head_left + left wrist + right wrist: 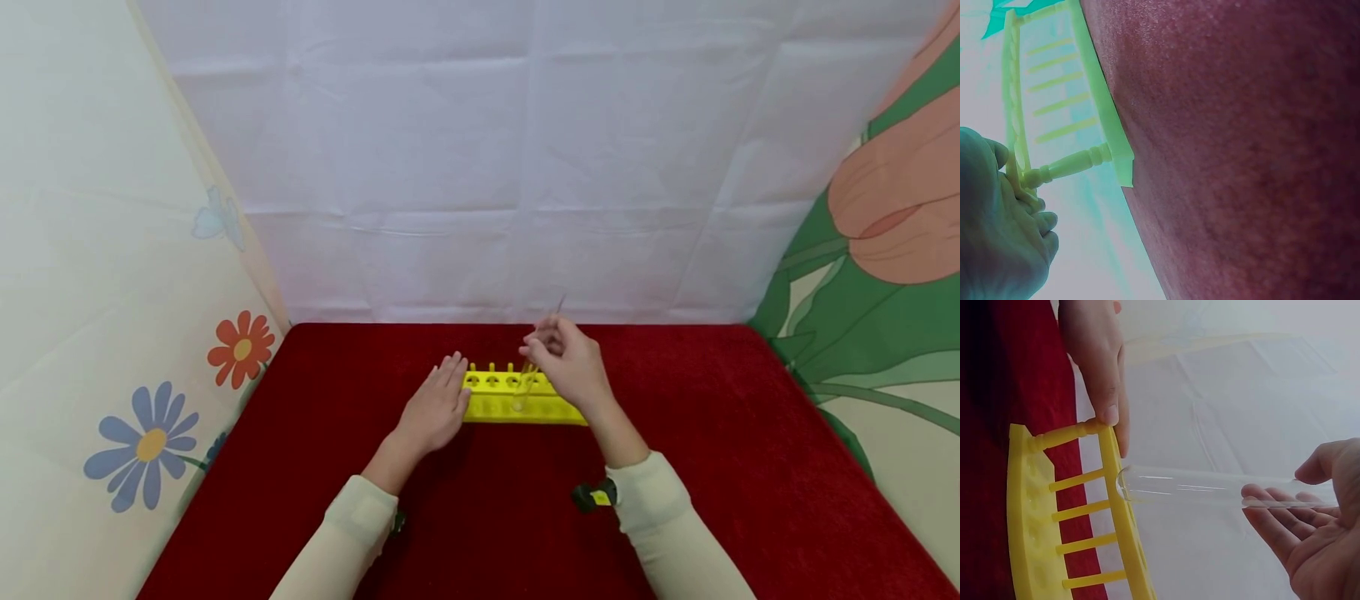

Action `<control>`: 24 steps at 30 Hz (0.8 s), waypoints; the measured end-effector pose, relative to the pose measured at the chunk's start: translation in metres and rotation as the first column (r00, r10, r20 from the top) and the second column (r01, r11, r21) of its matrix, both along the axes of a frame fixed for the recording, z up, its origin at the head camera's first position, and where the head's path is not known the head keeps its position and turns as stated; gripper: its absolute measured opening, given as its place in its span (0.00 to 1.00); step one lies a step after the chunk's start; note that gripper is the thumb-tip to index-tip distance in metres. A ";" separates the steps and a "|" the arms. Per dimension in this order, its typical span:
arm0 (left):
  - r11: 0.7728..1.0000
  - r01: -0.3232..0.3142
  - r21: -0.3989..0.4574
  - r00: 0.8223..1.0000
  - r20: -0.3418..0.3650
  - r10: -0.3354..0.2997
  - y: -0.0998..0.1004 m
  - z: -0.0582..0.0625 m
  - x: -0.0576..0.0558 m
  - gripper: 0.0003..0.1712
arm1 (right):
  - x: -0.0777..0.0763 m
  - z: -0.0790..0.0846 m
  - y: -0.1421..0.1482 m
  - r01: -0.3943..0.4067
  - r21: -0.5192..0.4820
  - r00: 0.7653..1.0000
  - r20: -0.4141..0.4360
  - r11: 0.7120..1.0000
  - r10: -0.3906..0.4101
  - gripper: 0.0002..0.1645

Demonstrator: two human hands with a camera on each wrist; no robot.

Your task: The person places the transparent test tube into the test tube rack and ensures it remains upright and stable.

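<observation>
A yellow test tube rack [491,408] with a row of holes and upright pegs stands on the red cloth. At its left end is my left hand [437,407], thumb and fingers about the end of the upper board [1013,112]. My right hand [572,358] holds a clear glass test tube [1179,484] between thumb and fingers. The tube slants, its rounded bottom overlapping the upper board in the right wrist view; I cannot tell whether they touch. A thin clear rod [1272,504] shows by the right fingers; whether it lies inside the tube is unclear.
Red cloth [480,517] covers the table. A creased white sheet [480,167] hangs behind, with flower-printed sheets [150,446] at both sides. Dark camera straps [592,497] sit below the wrists.
</observation>
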State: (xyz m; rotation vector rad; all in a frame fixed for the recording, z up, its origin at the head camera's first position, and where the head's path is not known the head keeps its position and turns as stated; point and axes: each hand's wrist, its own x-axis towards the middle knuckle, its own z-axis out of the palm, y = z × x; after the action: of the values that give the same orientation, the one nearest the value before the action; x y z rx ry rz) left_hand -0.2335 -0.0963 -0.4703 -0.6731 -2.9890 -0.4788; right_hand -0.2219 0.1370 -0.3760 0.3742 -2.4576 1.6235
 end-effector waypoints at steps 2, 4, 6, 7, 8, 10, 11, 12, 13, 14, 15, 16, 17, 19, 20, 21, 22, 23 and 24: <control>1.000 0.000 0.007 1.000 0.003 0.000 0.000 0.000 0.000 0.33 | -0.002 -0.001 -0.002 -0.003 0.004 1.000 -0.011 1.000 0.003 0.13; 1.000 -0.001 0.008 1.000 0.005 0.001 -0.001 0.000 0.000 0.33 | -0.003 -0.002 -0.003 -0.006 0.007 1.000 -0.021 1.000 0.006 0.12; 1.000 -0.002 0.007 1.000 0.004 0.002 -0.001 -0.001 0.000 0.33 | -0.005 -0.003 -0.005 -0.005 0.009 0.999 -0.031 1.000 0.006 0.12; 1.000 0.000 0.008 1.000 0.001 0.000 -0.001 -0.002 0.000 0.33 | -0.005 -0.003 -0.006 -0.004 0.012 0.999 -0.038 1.000 0.005 0.12; 1.000 0.000 0.006 1.000 0.000 0.000 -0.001 -0.002 -0.001 0.33 | -0.005 -0.003 -0.007 -0.002 0.010 0.999 -0.043 1.000 0.002 0.11; 1.000 0.003 0.007 1.000 -0.007 -0.003 -0.001 -0.003 -0.001 0.33 | -0.006 -0.003 -0.009 0.006 0.010 0.999 -0.054 1.000 -0.005 0.10; 1.000 0.005 0.007 1.000 -0.009 -0.005 -0.001 -0.004 -0.001 0.33 | -0.006 -0.003 -0.009 0.009 0.012 0.998 -0.056 1.000 -0.008 0.10; 1.000 0.006 0.007 1.000 -0.008 -0.005 -0.001 -0.004 -0.001 0.33 | -0.006 -0.003 -0.010 0.012 0.011 0.998 -0.060 1.000 -0.011 0.10; 1.000 0.007 0.007 1.000 -0.010 -0.006 -0.001 -0.004 -0.001 0.33 | -0.007 -0.003 -0.011 0.013 0.008 0.998 -0.064 1.000 -0.012 0.10; 1.000 0.007 0.008 1.000 -0.011 -0.007 -0.001 -0.004 -0.001 0.33 | -0.007 -0.003 -0.012 0.014 0.005 0.998 -0.064 1.000 -0.013 0.11; 1.000 0.006 0.008 1.000 -0.012 -0.006 -0.001 -0.004 -0.001 0.33 | -0.008 -0.003 -0.012 0.014 0.005 0.998 -0.066 1.000 -0.013 0.11; 1.000 0.006 0.009 1.000 -0.014 -0.006 -0.001 -0.005 -0.002 0.33 | -0.008 -0.004 -0.013 0.016 0.005 0.998 -0.069 1.000 -0.015 0.11; 1.000 0.005 0.009 1.000 -0.014 -0.005 -0.001 -0.005 -0.002 0.33 | -0.009 -0.004 -0.014 0.014 0.002 0.997 -0.072 1.000 -0.014 0.12; 1.000 0.005 0.010 1.000 -0.016 -0.004 -0.001 -0.005 -0.002 0.33 | -0.010 -0.004 -0.015 0.012 -0.003 0.997 -0.079 1.000 -0.013 0.12; 1.000 0.004 0.009 1.000 -0.017 -0.004 -0.001 -0.005 -0.002 0.33 | -0.010 -0.004 -0.016 0.013 -0.002 0.997 -0.082 1.000 -0.013 0.12; 1.000 0.004 0.009 1.000 -0.019 -0.004 -0.001 -0.005 -0.002 0.33 | -0.010 -0.004 -0.017 0.014 -0.002 0.996 -0.088 1.000 -0.014 0.12; 1.000 0.005 0.010 1.000 -0.020 -0.004 -0.001 -0.005 -0.003 0.33 | -0.011 -0.004 -0.018 0.013 -0.005 0.996 -0.091 1.000 -0.014 0.12; 1.000 0.005 0.009 1.000 -0.020 -0.004 -0.001 -0.005 -0.002 0.33 | -0.011 -0.004 -0.019 0.011 -0.008 0.996 -0.092 1.000 -0.012 0.12; 1.000 0.005 0.008 1.000 -0.020 -0.005 -0.001 -0.005 -0.002 0.33 | -0.010 -0.003 -0.020 0.010 -0.009 0.996 -0.092 1.000 -0.011 0.12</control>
State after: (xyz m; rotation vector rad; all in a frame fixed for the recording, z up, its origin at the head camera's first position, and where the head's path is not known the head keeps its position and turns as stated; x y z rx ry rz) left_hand -0.2360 -0.0977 -0.4750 -0.6805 -2.9655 -0.4813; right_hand -0.2324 0.1174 -0.3793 0.4243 -2.3801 1.5751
